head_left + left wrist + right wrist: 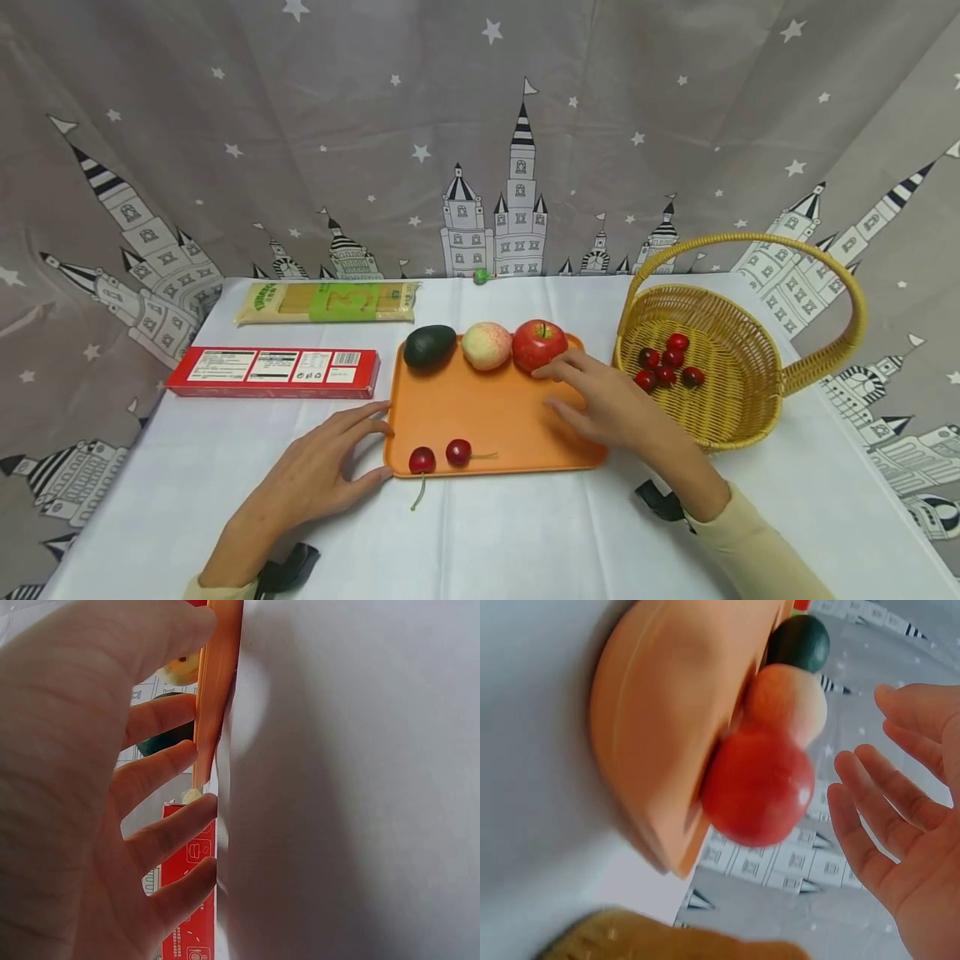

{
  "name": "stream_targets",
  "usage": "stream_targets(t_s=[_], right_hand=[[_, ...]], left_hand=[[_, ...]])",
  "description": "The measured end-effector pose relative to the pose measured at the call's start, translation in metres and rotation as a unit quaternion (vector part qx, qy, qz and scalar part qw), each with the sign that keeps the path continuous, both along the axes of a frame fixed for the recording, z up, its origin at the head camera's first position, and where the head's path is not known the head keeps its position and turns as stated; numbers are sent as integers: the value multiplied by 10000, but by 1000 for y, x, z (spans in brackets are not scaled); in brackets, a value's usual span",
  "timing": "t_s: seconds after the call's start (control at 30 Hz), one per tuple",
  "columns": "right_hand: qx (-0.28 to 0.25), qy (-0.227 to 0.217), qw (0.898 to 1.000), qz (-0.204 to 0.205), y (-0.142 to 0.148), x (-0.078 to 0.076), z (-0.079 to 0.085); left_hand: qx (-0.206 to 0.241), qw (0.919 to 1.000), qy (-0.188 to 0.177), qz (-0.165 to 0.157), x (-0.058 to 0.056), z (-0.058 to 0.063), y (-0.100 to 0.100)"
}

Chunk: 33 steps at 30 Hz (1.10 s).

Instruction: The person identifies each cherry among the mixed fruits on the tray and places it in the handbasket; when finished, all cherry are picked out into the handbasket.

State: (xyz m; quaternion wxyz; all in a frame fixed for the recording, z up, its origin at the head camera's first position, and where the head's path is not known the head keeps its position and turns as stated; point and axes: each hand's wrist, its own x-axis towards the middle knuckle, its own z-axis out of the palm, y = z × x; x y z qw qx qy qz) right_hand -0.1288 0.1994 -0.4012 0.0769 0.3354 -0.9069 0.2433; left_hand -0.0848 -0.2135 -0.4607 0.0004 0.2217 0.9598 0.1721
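My left hand (pixel 318 467) lies beside the orange tray (pixel 487 408), its spread fingertips right at the tray's left rim. Over the tray's right side hovers my right hand (pixel 600 400), fingers relaxed and holding nothing, close to a red apple (pixel 538 345). In the right wrist view, a gap shows between those fingers and the apple (pixel 757 787). Along the tray's far edge, a peach (pixel 487 346) and a dark green avocado (pixel 430 347) sit left of the apple. Near the front edge are two cherries with stems, one on the left (pixel 422 460) and another beside it (pixel 458 452).
A yellow wicker basket (pixel 738 367) with a tall handle stands right of the tray, several cherries (pixel 666 375) inside. To the left lie a red box (pixel 273 372) and a noodle packet (pixel 330 302). A small green item (pixel 481 276) is at the back, before the grey curtain (pixel 375 108).
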Motion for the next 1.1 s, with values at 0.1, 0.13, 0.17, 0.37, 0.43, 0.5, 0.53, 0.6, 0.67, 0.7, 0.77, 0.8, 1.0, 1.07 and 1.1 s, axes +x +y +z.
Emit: stream_targets(t_s=[0.1,0.13,0.17,0.37,0.43,0.5,0.53,0.6,0.67,0.7,0.77,0.8,1.0,1.07,1.1], right_hand=[[37,19,9999,151,-9,1,-2],[50,7,9998,206,-12,1,-3],[63,-11,9996,268,-15,1,-4],[177,-143,9981,579,-33,2,-7],[232,-178,9975,645,-39,3,-8],[316,-181,9968,709,-44,4,-9],[358,-187,9964,746,-47,4,-10],[397,-213,9955,829,-52,6,-11],[467,-206,9947,889,-57,7,-12],[483,-199,9943,932,-59,7,-13],[516,-197,9935,993,-63,8,-14],[532,-187,9931,1032,-66,9,-15],[602,-153,9903,1247,-78,12,-16],[663,-174,9893,1285,-82,12,-17],[699,-190,9888,1302,-84,13,-17]], left_hand=[[-19,10000,-19,8,0,0,0],[-19,10000,-19,10,0,0,0],[-18,10000,-26,14,0,0,0],[-6,10000,-40,31,-1,1,0],[-12,10000,-44,34,-1,1,0],[-16,10000,-51,39,-1,1,0],[-26,10000,-62,55,-1,1,0],[-28,9999,-85,58,-1,2,0],[-23,9999,-111,49,0,1,0],[-16,9999,-121,46,0,1,0],[-14,9999,-133,45,1,1,-1],[-7,9999,-134,52,1,1,-1],[0,9999,-108,57,1,1,0],[-1,10000,-82,44,1,1,0],[-2,10000,-75,37,0,0,0]])
